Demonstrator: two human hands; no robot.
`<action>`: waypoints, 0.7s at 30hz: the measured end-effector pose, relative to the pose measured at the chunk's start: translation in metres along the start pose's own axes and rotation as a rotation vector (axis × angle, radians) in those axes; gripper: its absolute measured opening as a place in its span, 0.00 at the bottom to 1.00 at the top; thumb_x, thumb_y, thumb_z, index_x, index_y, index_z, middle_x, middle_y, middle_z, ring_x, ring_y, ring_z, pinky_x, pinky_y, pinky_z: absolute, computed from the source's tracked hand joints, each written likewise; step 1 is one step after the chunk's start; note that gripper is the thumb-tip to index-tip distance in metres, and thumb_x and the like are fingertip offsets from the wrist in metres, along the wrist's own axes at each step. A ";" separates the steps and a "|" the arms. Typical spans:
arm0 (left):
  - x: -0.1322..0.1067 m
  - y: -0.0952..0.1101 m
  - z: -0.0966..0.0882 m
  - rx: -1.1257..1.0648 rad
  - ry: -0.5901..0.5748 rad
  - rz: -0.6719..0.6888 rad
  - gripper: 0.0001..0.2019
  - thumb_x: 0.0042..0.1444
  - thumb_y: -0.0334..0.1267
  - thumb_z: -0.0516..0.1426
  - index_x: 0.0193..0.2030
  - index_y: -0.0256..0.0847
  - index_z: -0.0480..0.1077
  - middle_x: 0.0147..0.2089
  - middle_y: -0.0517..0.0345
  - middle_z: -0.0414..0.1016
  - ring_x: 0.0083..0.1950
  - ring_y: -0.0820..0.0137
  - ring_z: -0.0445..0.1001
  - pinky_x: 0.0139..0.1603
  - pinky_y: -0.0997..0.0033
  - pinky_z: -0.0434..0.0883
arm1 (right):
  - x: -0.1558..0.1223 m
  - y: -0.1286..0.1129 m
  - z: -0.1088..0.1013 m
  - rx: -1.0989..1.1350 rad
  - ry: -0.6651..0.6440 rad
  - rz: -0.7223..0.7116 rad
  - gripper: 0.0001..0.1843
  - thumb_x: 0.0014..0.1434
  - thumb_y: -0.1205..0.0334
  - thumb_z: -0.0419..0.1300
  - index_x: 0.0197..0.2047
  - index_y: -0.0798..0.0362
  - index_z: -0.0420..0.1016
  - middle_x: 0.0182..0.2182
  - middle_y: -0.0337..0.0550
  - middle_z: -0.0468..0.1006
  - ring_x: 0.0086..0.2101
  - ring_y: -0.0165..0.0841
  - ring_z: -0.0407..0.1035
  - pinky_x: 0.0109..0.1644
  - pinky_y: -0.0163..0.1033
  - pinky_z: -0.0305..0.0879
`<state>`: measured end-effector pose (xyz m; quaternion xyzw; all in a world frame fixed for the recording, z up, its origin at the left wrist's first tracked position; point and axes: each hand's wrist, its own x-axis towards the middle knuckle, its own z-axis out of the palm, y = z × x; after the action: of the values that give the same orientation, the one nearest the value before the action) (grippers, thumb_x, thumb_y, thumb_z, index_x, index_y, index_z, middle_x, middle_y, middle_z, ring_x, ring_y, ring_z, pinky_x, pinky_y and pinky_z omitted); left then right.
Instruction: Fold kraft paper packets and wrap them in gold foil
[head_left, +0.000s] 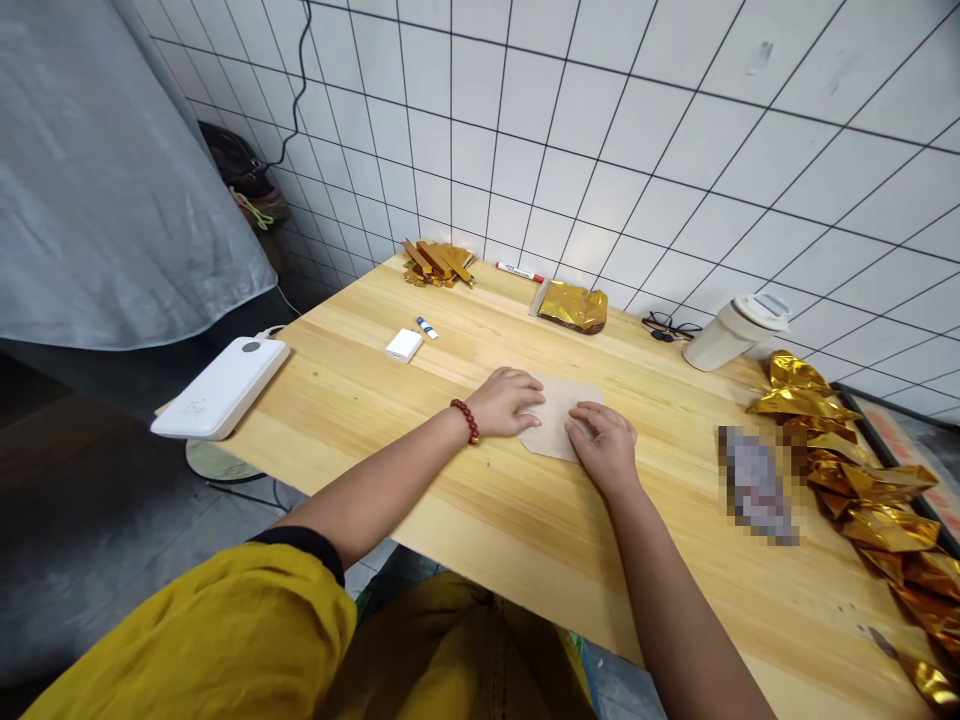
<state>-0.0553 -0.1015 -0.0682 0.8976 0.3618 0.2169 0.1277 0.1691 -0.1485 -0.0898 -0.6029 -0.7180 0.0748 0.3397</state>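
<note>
White tiles with dark grout cover the wall behind a pale wooden table, and a grey curtain hangs at the far left. Any print on the red marker, the cup or the small tube is too small to read, and a blurred patch hides whatever lies to the right of the hands.

A tan paper lies flat in the middle of the table. Both forearms reach out over the near edge. The left hand, with a red bracelet at the wrist, rests palm down on the paper's left edge, fingers together and slightly curled. The right hand rests on the near right corner, fingers bent onto the sheet. Neither hand is closed round anything — both lie loose on the paper, just beside each other.

Well apart from them:
- a white device overhanging the left edge
- a white box near the tube
- gold strips and a foil pack by the wall
- glasses beside the cup
- a foil heap along the right side
</note>
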 end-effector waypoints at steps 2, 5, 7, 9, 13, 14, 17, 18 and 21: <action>0.000 0.000 0.000 0.011 -0.029 -0.036 0.16 0.55 0.44 0.60 0.50 0.44 0.75 0.60 0.52 0.72 0.64 0.57 0.64 0.66 0.49 0.56 | 0.001 0.003 0.000 -0.026 0.032 0.084 0.13 0.54 0.56 0.58 0.41 0.47 0.80 0.47 0.45 0.79 0.51 0.45 0.69 0.60 0.59 0.52; -0.001 -0.001 0.002 0.033 -0.057 -0.084 0.16 0.58 0.39 0.56 0.53 0.47 0.74 0.64 0.53 0.68 0.68 0.55 0.59 0.67 0.43 0.52 | 0.002 0.012 0.000 0.023 0.118 0.185 0.21 0.53 0.61 0.55 0.50 0.49 0.76 0.50 0.49 0.77 0.52 0.45 0.68 0.60 0.59 0.55; -0.001 -0.002 0.003 0.046 -0.048 -0.099 0.17 0.59 0.35 0.53 0.54 0.46 0.74 0.65 0.52 0.67 0.69 0.55 0.57 0.68 0.44 0.52 | 0.003 0.017 0.000 0.132 0.193 0.173 0.25 0.53 0.63 0.54 0.55 0.51 0.72 0.52 0.50 0.75 0.53 0.42 0.68 0.60 0.55 0.58; 0.000 -0.002 0.004 0.049 -0.029 -0.106 0.19 0.59 0.32 0.52 0.54 0.47 0.74 0.65 0.52 0.67 0.69 0.56 0.57 0.68 0.45 0.53 | 0.003 0.020 0.001 0.249 0.235 0.116 0.24 0.54 0.63 0.54 0.54 0.51 0.73 0.52 0.49 0.76 0.53 0.40 0.68 0.60 0.52 0.60; 0.002 -0.005 0.007 0.021 -0.022 -0.105 0.20 0.58 0.30 0.50 0.53 0.48 0.75 0.64 0.54 0.69 0.67 0.57 0.60 0.67 0.47 0.54 | 0.003 0.018 0.002 0.307 0.156 0.072 0.14 0.54 0.56 0.60 0.42 0.50 0.79 0.43 0.46 0.80 0.46 0.39 0.72 0.58 0.52 0.63; 0.002 -0.006 0.008 0.007 -0.022 -0.106 0.20 0.57 0.29 0.50 0.52 0.48 0.75 0.63 0.54 0.69 0.67 0.57 0.60 0.67 0.47 0.54 | 0.003 0.017 0.002 0.280 0.124 0.072 0.12 0.53 0.55 0.61 0.40 0.49 0.79 0.42 0.45 0.81 0.46 0.40 0.72 0.58 0.53 0.62; 0.000 -0.005 0.007 -0.030 -0.010 -0.112 0.18 0.58 0.30 0.51 0.51 0.48 0.76 0.62 0.53 0.71 0.66 0.57 0.62 0.66 0.46 0.53 | 0.004 0.014 0.003 0.212 0.072 0.090 0.10 0.50 0.55 0.64 0.36 0.47 0.80 0.41 0.43 0.81 0.47 0.41 0.71 0.61 0.56 0.58; 0.000 -0.005 0.007 -0.037 -0.008 -0.111 0.17 0.59 0.32 0.52 0.50 0.48 0.76 0.62 0.53 0.71 0.66 0.56 0.62 0.66 0.46 0.53 | 0.005 0.014 0.004 0.232 0.075 0.114 0.10 0.49 0.56 0.65 0.36 0.47 0.80 0.41 0.42 0.81 0.47 0.41 0.71 0.61 0.57 0.57; 0.002 -0.002 0.004 -0.059 -0.011 -0.100 0.12 0.60 0.41 0.54 0.48 0.47 0.75 0.61 0.52 0.71 0.65 0.57 0.63 0.65 0.48 0.53 | 0.010 0.015 0.008 0.500 0.189 0.277 0.15 0.48 0.55 0.65 0.40 0.51 0.78 0.40 0.45 0.81 0.44 0.39 0.73 0.58 0.54 0.63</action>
<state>-0.0539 -0.0990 -0.0718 0.8756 0.3987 0.2159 0.1668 0.1756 -0.1327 -0.0996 -0.5969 -0.5535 0.2386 0.5295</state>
